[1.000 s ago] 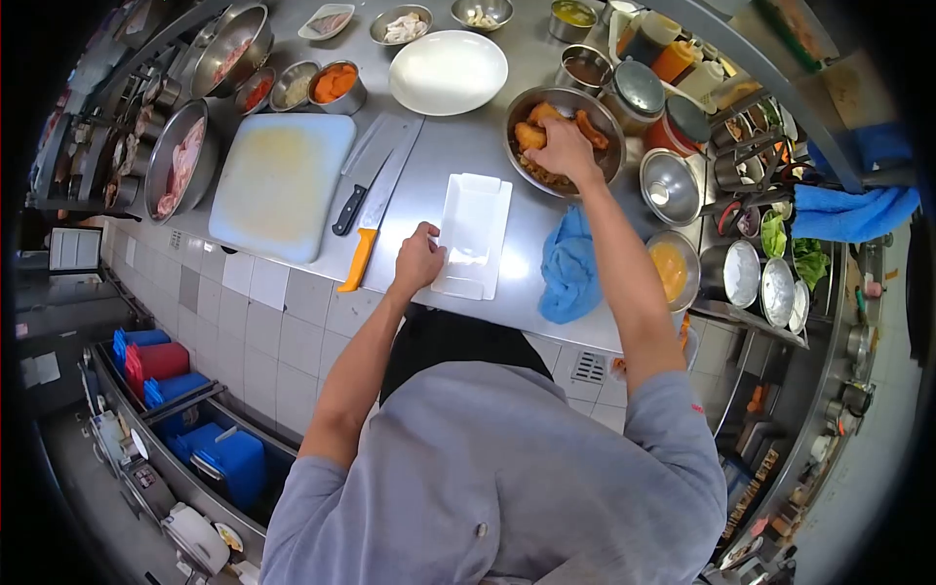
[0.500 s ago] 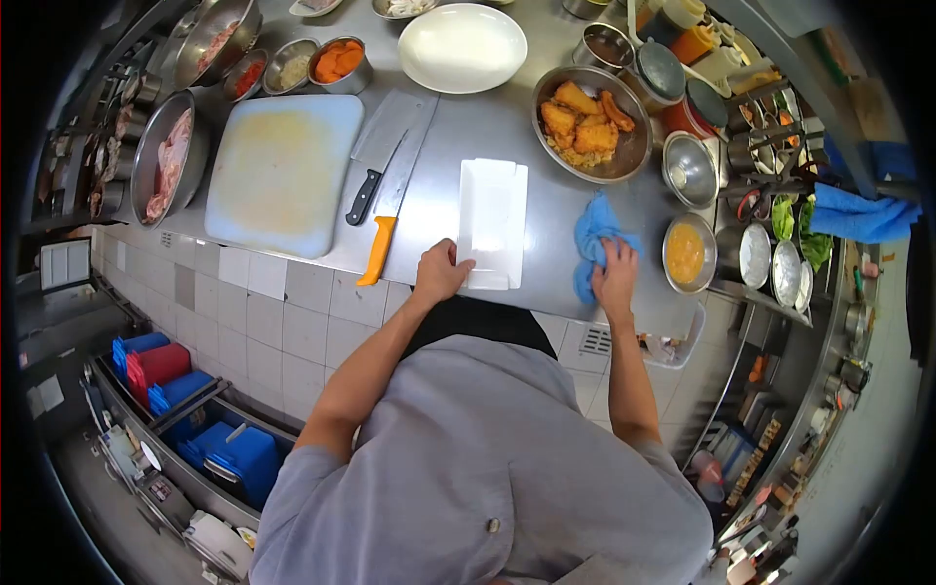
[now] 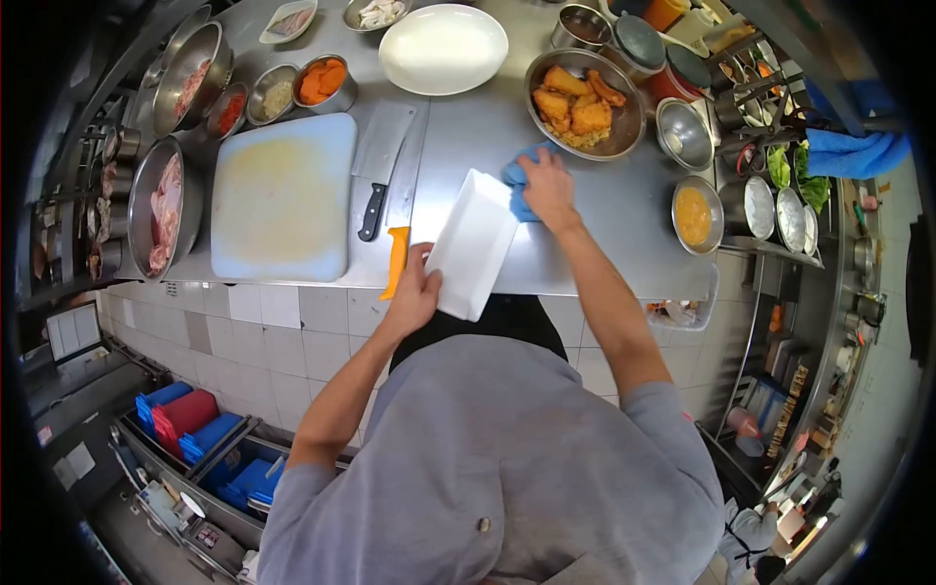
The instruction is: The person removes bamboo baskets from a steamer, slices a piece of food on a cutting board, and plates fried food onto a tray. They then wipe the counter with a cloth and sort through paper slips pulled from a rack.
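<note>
My left hand is closed on the near left side of a white rectangular dish, which is tilted and turned at an angle over the steel counter's front edge. My right hand is closed around a crumpled blue cloth, close against the dish's far right side. Just beyond that hand stands a metal bowl of fried golden pieces. Left of the dish lie a cleaver, a black-handled knife and a yellow-handled knife.
A white cutting board lies to the left, beside a bowl of raw meat. An oval white plate sits at the back. Bowl of beaten egg stands right. Another person appears at lower right.
My left hand has lifted and tilted the dish, swinging its near end left. My right hand has carried the blue cloth left and away from me, up to the dish's side.
</note>
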`<state>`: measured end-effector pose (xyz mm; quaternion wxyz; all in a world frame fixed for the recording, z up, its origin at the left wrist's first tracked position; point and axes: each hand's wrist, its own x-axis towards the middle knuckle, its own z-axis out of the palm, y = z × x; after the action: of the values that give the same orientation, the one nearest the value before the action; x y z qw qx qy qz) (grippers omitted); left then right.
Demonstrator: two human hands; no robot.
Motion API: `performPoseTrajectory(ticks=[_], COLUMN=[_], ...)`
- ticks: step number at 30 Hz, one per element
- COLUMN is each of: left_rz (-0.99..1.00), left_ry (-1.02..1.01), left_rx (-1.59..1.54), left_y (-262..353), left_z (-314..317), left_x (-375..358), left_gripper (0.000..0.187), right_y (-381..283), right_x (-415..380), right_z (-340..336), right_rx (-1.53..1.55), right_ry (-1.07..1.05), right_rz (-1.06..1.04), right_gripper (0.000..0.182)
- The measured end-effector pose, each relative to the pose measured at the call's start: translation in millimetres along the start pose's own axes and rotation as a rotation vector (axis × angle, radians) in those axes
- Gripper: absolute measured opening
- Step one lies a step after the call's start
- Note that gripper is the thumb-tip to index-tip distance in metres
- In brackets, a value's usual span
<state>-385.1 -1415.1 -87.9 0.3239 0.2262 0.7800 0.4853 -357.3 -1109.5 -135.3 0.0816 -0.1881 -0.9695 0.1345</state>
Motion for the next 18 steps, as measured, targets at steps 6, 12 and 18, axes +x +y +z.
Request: performPoseTrajectory(ticks=[6, 12, 18], left_rz=[0.017, 0.005, 0.101], left_ry=[0.109, 0.207, 0.207], left_rx=[0.002, -0.031, 0.136], left_y=[10, 12, 22], left_z=[-24, -44, -55], left_x=[-3, 20, 34], left_gripper=[0.042, 0.042, 0.042], right_y=[-67, -63, -59], right_x=[-11, -47, -36], right_z=[-19, -47, -78], right_rx=[0.203, 0.218, 0.140], right_ry=[0.162, -0.488, -0.031], right_rz=[-0.134, -0.388, -0.341], right_gripper=[0.053, 0.045, 0.037])
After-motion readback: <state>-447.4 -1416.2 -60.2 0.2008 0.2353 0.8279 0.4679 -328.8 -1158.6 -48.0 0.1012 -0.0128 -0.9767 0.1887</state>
